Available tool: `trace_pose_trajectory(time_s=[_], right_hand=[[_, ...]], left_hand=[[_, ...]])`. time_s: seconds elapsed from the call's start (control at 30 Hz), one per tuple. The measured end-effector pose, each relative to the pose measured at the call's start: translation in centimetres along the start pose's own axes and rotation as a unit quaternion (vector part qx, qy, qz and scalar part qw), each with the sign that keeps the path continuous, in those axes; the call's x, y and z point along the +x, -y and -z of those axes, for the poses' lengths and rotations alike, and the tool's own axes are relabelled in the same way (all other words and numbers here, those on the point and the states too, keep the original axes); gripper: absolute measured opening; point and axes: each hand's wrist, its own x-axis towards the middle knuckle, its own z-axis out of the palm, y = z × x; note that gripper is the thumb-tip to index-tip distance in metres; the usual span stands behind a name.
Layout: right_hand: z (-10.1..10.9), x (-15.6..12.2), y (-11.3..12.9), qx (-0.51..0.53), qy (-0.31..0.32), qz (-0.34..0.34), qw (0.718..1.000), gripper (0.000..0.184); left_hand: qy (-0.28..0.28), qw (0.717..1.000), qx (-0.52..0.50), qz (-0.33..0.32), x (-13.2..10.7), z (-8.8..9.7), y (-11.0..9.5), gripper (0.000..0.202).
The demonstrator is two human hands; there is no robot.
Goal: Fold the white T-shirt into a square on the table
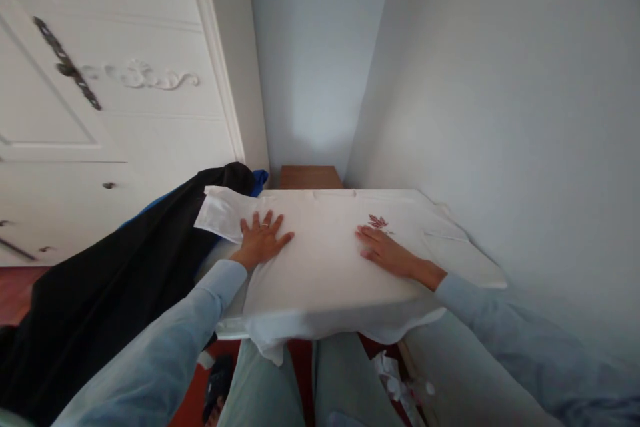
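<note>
Before you, the shirt [320, 267] lay spread over the table [231, 328], its near edge hanging down at six o'clock. Your left hand [263, 239] rested on it at ten o'clock, your right hand [387, 250] at two, just below the leaf print [379, 221]. At nine o'clock lay the heaped cloth [115, 280], with the wardrobe [160, 33] beyond it at ten. Behind the table, at twelve, was a wooden surface [310, 177]; the wall [525, 93] stood at three.

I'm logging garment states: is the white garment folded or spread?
Spread: the white garment lies mostly flat beneath the left hand and right hand, its near edge draping.
</note>
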Motion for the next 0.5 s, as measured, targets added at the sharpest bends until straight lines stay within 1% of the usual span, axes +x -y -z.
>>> trace_pose_trajectory(time_s=[0.07, 0.13, 0.27, 0.37, 0.43, 0.5], right_hand=[[0.4, -3.4, -1.6, 0.007, -0.005, -0.023, 1.000, 0.064], [1.0, -6.4, -3.6, 0.006, -0.017, -0.065, 0.998, 0.062], [2.3, -11.1, -7.3, 0.001, -0.035, -0.141, 0.989, 0.062], [2.7, -13.1, -8.7, 0.007, -0.038, -0.164, 0.986, 0.065], [2.7, -13.6, -9.0, 0.013, -0.049, -0.179, 0.983, 0.066], [2.8, -13.5, -9.3, 0.007, -0.082, -0.220, 0.972, 0.065]], left_hand=[[0.003, 1.000, 0.007, -0.002, 0.0, 0.1, 0.0, 0.082], [0.004, 1.000, 0.018, -0.008, 0.1, 0.2, 0.2, 0.081], [0.011, 0.999, 0.043, -0.026, 0.3, 0.2, 0.6, 0.077], [0.014, 0.998, 0.049, -0.027, 0.4, 0.0, 0.8, 0.075], [0.018, 0.999, 0.045, -0.024, 0.4, 0.3, 0.8, 0.075], [0.028, 0.999, 0.040, -0.021, 0.3, 1.0, 0.5, 0.074]])
